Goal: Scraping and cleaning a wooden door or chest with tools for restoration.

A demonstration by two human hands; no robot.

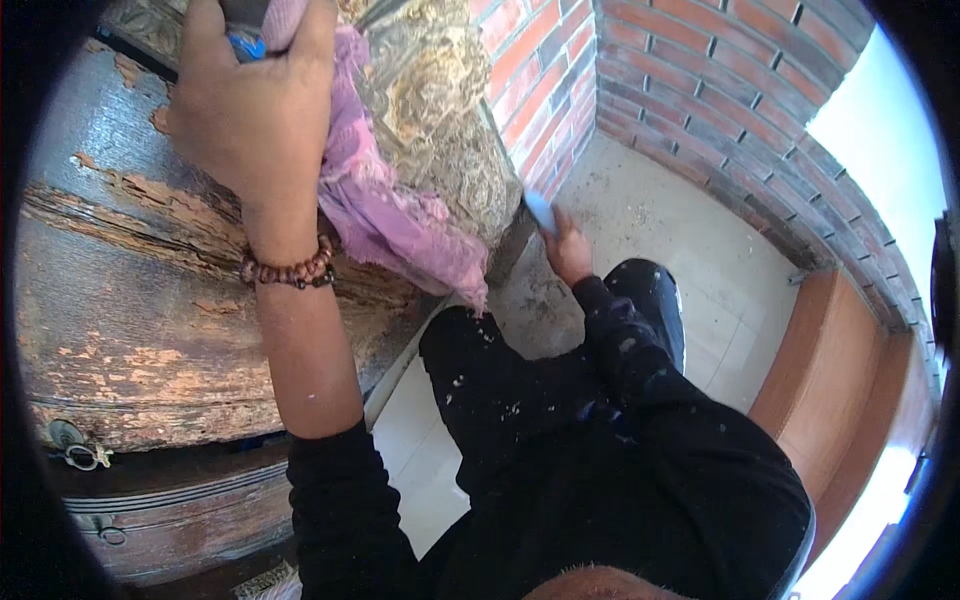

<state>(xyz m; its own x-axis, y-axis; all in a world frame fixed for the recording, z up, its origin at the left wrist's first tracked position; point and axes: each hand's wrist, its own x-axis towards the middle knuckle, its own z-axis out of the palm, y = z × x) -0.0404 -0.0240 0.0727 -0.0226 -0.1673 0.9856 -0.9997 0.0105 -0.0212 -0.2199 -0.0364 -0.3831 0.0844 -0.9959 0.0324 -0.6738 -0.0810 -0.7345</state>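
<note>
My left hand [245,125] is closed over the top of an old wooden cabinet. It grips a worn pink rag [375,205], which trails down over the carved corner post [440,80]. A dark piece with a bright blue part [247,46] shows at the same fingers, too cut off to name. Low beside the cabinet's right side, my right hand [568,250] is wrapped round a slim tool with a pale blue end [540,212]. That end is close to the base of the carved corner; its exact kind cannot be made out.
Peeling, cracked paint covers the cabinet front [140,330], with a ring pull [82,456] on a drawer. A brick wall [690,70] rises beyond. Debris dots the tiled floor [640,190]. An orange-brown wooden step [820,360] stands at right. My knees are close to the cabinet.
</note>
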